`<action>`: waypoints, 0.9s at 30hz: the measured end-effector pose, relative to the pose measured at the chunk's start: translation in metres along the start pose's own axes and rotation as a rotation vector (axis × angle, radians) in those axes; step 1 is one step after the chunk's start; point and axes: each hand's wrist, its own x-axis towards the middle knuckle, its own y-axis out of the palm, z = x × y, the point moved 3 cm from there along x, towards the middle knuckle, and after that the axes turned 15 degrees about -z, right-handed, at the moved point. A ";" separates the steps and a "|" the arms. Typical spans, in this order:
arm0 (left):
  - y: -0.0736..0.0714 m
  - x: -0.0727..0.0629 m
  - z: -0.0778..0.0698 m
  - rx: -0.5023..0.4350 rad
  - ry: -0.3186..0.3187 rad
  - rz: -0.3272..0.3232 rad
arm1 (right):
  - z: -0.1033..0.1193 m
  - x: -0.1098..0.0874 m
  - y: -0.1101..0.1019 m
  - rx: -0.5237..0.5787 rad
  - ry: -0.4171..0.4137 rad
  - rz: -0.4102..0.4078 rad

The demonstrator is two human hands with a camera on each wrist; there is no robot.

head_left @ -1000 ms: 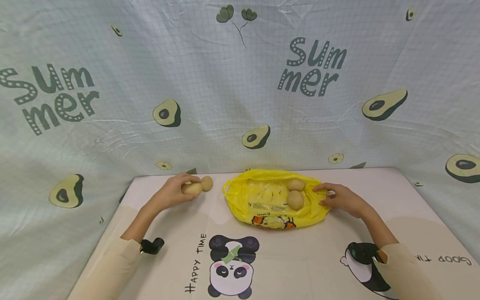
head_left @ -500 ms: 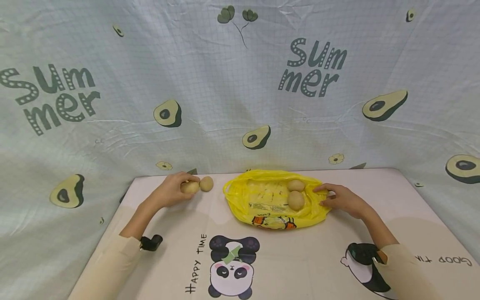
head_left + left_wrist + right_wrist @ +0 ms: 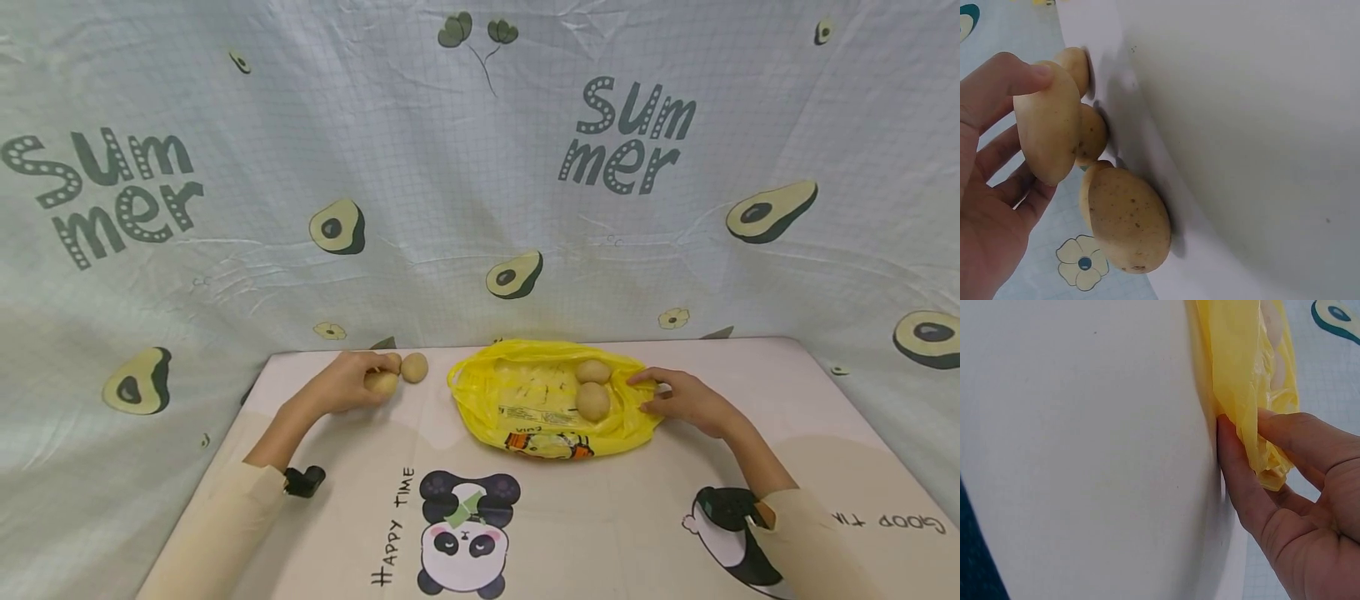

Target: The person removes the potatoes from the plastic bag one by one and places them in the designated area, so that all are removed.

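Note:
My left hand [image 3: 347, 383] holds a pale oval potato [image 3: 1050, 128] between thumb and fingers at the back left of the table. Close behind it in the left wrist view are a small potato [image 3: 1075, 67], a rounder potato [image 3: 1092, 134] and a large speckled potato [image 3: 1132, 219]; a further one shows partly behind that. In the head view one loose potato [image 3: 414, 367] lies just right of the hand. An open-mouthed yellow plastic bag [image 3: 480, 417] lies at the back middle, with two potatoes [image 3: 593, 402] visible inside its right part. My right hand [image 3: 686, 402] pinches the bag's right rim.
The table's light cloth [image 3: 585, 533] carries printed pandas and lettering. Behind its far edge hangs a pale curtain [image 3: 420, 167] with avocado prints. The bag's handle loop [image 3: 454, 375] points left, toward the loose potatoes.
The left hand has shifted its potato slightly back toward the person and apart from the loose one, uncovering part of another behind. The right hand and the bag stay in place.

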 end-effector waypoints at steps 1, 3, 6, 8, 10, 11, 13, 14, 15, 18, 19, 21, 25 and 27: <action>0.001 0.000 0.001 0.005 0.002 0.003 | 0.000 0.000 0.000 0.001 0.001 0.001; 0.002 -0.001 0.001 0.009 0.004 0.007 | -0.001 0.000 0.001 0.000 0.001 0.002; 0.004 -0.002 0.001 -0.001 0.018 0.007 | 0.000 0.000 0.001 -0.002 -0.002 0.003; 0.006 -0.001 0.000 0.004 0.031 0.004 | 0.001 0.000 0.001 -0.006 -0.006 0.000; 0.009 -0.002 0.000 0.016 0.031 -0.006 | 0.002 0.000 0.000 -0.011 -0.009 -0.002; 0.010 -0.002 0.000 0.031 0.023 -0.009 | 0.002 0.000 0.000 -0.013 -0.010 -0.002; 0.013 -0.002 -0.001 0.080 0.005 -0.014 | 0.003 -0.001 0.000 -0.014 -0.009 0.000; 0.014 -0.003 -0.001 0.105 -0.012 -0.011 | 0.003 -0.001 0.000 -0.014 -0.008 0.000; 0.016 -0.003 -0.001 0.125 -0.028 -0.006 | 0.003 -0.001 0.000 -0.014 -0.007 0.001; 0.018 -0.004 -0.003 0.156 -0.057 0.011 | 0.003 0.000 -0.001 -0.018 -0.001 -0.004; 0.019 -0.004 -0.004 0.158 -0.069 0.017 | 0.003 0.000 -0.001 -0.020 0.000 -0.006; 0.018 -0.005 -0.006 0.149 -0.098 0.025 | 0.003 0.000 -0.001 -0.028 -0.001 -0.009; 0.013 -0.008 -0.006 0.168 -0.121 0.017 | 0.004 0.000 -0.001 -0.028 -0.001 -0.004; 0.011 -0.008 -0.007 0.159 -0.113 0.008 | 0.005 -0.001 -0.001 -0.028 -0.002 -0.005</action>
